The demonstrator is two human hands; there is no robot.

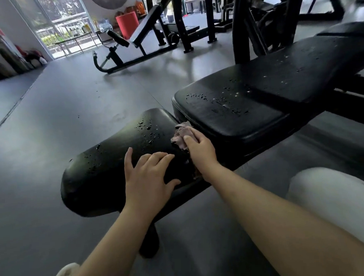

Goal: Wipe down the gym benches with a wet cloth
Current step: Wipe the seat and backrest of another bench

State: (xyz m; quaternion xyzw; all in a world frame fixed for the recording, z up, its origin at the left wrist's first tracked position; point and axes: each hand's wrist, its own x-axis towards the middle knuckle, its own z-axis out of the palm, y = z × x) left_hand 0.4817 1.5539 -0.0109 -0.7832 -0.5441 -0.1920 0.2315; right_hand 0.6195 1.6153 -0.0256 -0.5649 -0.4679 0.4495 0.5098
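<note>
A black padded gym bench fills the middle of the view. Its seat pad [107,168] lies near me and its longer back pad [258,92] runs off to the right. Water droplets dot both pads. My right hand [200,149] grips a crumpled pinkish-grey cloth [182,133] against the far end of the seat pad, by the gap between the pads. My left hand [147,177] rests on the seat pad with fingers spread and slightly bent, holding nothing.
Grey gym floor [51,122] spreads to the left. An inclined bench machine [131,40] stands at the back, with a red bin [127,24] behind it. Black rack uprights [241,26] rise behind the back pad. My light trouser leg [333,196] shows at right.
</note>
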